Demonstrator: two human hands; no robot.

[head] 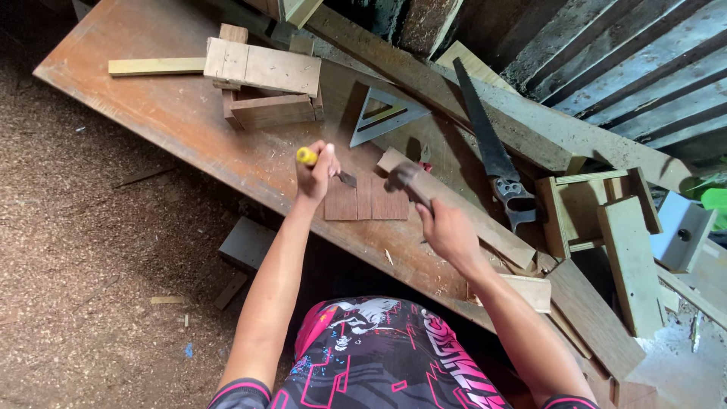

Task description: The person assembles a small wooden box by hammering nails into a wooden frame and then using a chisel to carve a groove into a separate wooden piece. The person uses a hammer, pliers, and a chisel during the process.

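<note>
The left hand (314, 176) is closed around a chisel (327, 167) with a yellow handle, its blade touching the small brown wood pieces (366, 203) on the workbench (166, 113). The right hand (447, 231) grips a hammer (409, 182), its head just above these pieces. Behind them lie a metal triangle square (385, 113) and a handsaw (491, 155).

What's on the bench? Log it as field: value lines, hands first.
left hand: left hand grips a yellow-handled chisel, blade down on the board
right hand: right hand holds a hammer above the board
board: flat brown board on the bench
square: triangular square beyond the board
saw: handsaw lying to the right
blocks: wood blocks stacked at the far side
floor: sawdust on the left
</note>
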